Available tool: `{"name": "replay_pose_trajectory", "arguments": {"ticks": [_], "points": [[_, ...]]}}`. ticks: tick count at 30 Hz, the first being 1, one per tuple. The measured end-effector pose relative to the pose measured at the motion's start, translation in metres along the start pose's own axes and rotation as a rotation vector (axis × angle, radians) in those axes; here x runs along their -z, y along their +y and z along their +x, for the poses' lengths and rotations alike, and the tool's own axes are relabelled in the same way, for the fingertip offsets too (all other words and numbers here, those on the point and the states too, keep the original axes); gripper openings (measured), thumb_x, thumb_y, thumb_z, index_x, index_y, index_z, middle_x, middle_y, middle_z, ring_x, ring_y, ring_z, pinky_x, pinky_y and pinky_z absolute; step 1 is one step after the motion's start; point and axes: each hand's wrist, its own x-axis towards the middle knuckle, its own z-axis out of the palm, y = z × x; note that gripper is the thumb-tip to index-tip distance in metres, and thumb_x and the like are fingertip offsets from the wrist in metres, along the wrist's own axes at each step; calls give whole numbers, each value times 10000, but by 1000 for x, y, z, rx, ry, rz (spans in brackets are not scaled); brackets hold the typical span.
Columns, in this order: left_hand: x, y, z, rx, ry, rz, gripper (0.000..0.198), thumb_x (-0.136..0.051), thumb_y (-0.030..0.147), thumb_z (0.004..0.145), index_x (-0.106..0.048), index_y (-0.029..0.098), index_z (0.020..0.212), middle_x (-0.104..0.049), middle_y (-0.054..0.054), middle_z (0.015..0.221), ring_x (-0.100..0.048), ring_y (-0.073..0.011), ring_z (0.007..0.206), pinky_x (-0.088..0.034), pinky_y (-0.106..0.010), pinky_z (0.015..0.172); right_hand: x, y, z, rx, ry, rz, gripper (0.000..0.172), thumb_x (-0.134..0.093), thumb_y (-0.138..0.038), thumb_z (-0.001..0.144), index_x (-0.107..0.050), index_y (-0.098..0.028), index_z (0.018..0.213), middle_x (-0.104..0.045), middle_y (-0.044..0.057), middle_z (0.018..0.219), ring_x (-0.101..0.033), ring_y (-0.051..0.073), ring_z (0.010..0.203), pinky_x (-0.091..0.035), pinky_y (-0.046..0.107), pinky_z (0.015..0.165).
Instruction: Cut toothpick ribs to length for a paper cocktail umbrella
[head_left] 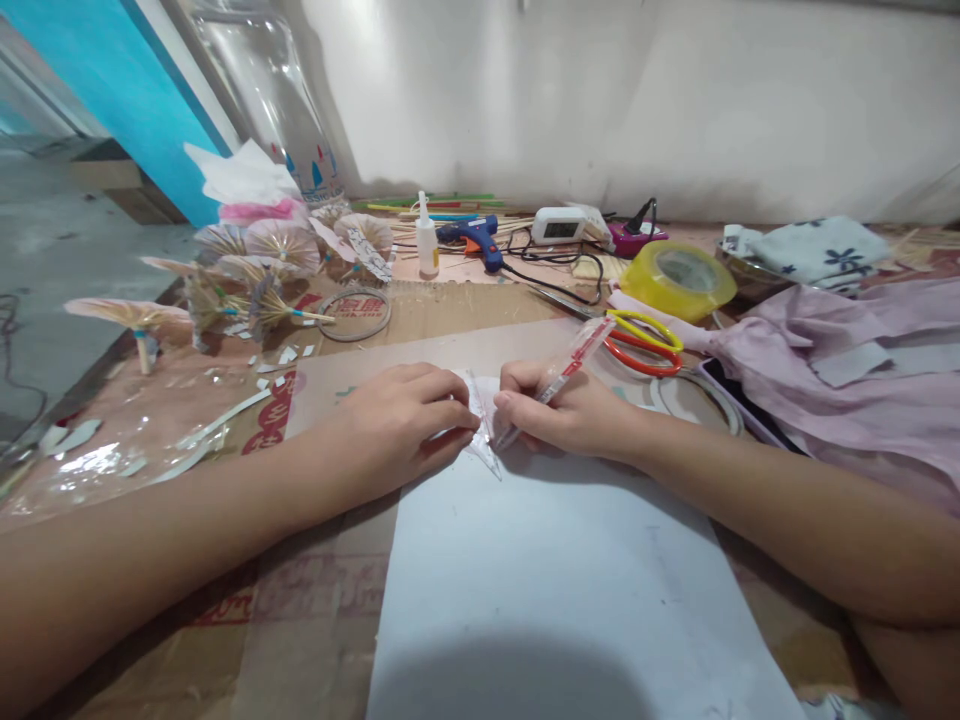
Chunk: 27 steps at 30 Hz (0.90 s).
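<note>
The camera here rides on the person's head, facing forward and down, close above the cardboard-covered tabletop. Left hand and right hand fall mid-frame; white paper fills the foreground, a pale wall the top, floor the far left.

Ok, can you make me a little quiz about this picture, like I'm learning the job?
1. Which hand holds the pen?
2. True or false: both scissor handles are blue.
3. What stands just left of the blue glue gun in the picture?
A) a red cup
B) a small white bottle
C) a hammer

Key:
1. The right hand.
2. False; the scissors have one yellow and one orange-red handle.
3. B.
</note>
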Motion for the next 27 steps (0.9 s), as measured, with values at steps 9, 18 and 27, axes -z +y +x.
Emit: {"name": "replay_pose_trajectory", "arguments": {"ticks": [9,18,27], "points": [[0,1,0,12,-7,-7,140,-596,225,985,-732,195,988,-718,-55,985,-665,-175,882,-521,-299,787,-2,0,0,-32,59,-19,296,-500,-310,961,-463,-215,683,-534,-61,514,-478,86,468,-368,214,498],[1,2,0,15,-10,-1,145,-596,224,985,-737,190,993,-724,-57,993,-667,-179,890,-520,-302,798,-3,1,0,-39,74,-25,303,-503,-322,972,-463,-214,691,-530,-62,518,-477,93,486,-368,219,512],[1,1,0,7,-13,12,132,-601,211,979,-731,192,978,-725,-54,983,-666,-172,872,-516,-293,776,-1,2,0,-27,-9,14,312,-511,-309,969,-465,-213,675,-549,-45,529,-482,103,498,-363,226,518]]}}
